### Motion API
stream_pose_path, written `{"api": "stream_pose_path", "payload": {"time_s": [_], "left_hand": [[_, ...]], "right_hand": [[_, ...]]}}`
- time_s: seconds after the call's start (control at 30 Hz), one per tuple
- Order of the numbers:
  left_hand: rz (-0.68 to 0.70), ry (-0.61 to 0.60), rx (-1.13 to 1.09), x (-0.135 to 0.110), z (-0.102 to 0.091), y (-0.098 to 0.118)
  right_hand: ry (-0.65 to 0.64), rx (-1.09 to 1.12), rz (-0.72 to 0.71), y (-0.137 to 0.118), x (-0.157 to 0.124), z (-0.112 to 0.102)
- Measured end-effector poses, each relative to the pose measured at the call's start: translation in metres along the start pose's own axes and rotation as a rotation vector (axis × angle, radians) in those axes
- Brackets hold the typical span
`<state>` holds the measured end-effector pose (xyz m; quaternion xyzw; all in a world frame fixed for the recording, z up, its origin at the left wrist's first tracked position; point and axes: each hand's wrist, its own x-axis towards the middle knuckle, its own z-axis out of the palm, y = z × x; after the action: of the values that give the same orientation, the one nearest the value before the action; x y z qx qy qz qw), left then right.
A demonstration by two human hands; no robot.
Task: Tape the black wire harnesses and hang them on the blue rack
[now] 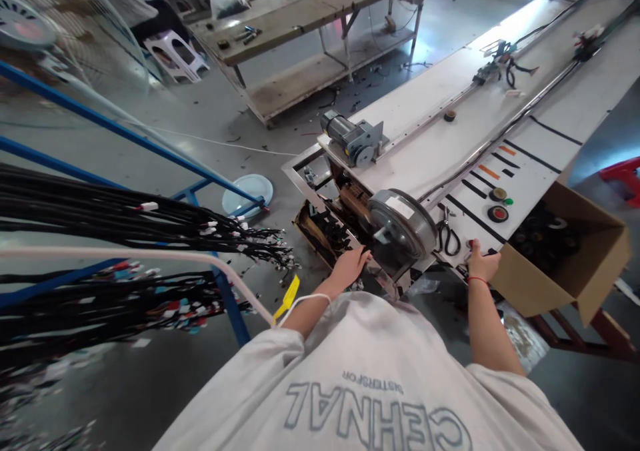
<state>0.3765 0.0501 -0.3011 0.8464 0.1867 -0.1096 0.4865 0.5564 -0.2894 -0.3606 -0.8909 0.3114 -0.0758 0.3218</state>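
My left hand (pixel 346 269) is at the metal end frame of the long workbench, beside a large grey wheel (pixel 407 221). Its fingers are curled, and what they hold, if anything, is hidden. At the bench's near edge, my right hand (pixel 483 264) has one digit up against a small red button (pixel 471 243), with the other fingers folded. Between the wheel and this hand lie black-handled scissors (pixel 449 234). Beyond the hand, a roll of dark tape with a red core (pixel 498 213) and another tape roll (pixel 497 194) lie on the white bench top (pixel 430 151).
An open cardboard box (pixel 597 251) of dark rolls stands right of the bench. A motor (pixel 353 134) is mounted at its far corner. On my left, bundles of black cables (pixel 100 204) hang on a blue rack (pixel 125 141). A second table (pixel 310 28) stands behind.
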Motion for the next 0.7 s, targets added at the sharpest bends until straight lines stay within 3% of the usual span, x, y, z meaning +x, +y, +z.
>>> {"api": "stream_pose_path", "payload": {"time_s": [0.13,0.2,0.33,0.47,0.57,0.7], "left_hand": [[0.038,0.0,-0.135,0.011,0.007,0.012],[0.025,-0.057,-0.289,0.013,0.014,0.015],[-0.251,-0.217,-0.778,0.016,0.024,0.018],[-0.538,-0.303,-1.147,0.02,0.016,0.023],[-0.596,-0.354,-1.214,0.021,0.008,0.026],[-0.48,-0.326,-1.067,0.019,0.011,0.026]], "right_hand": [[-0.004,0.005,-0.015,-0.001,-0.002,-0.002],[-0.018,-0.005,-0.016,-0.002,-0.002,-0.002],[-0.004,0.001,-0.006,-0.001,-0.003,-0.001],[0.025,0.012,0.001,0.001,-0.002,0.0],[0.026,0.004,0.005,0.001,-0.001,0.0],[0.011,0.02,0.006,-0.002,-0.003,-0.002]]}}
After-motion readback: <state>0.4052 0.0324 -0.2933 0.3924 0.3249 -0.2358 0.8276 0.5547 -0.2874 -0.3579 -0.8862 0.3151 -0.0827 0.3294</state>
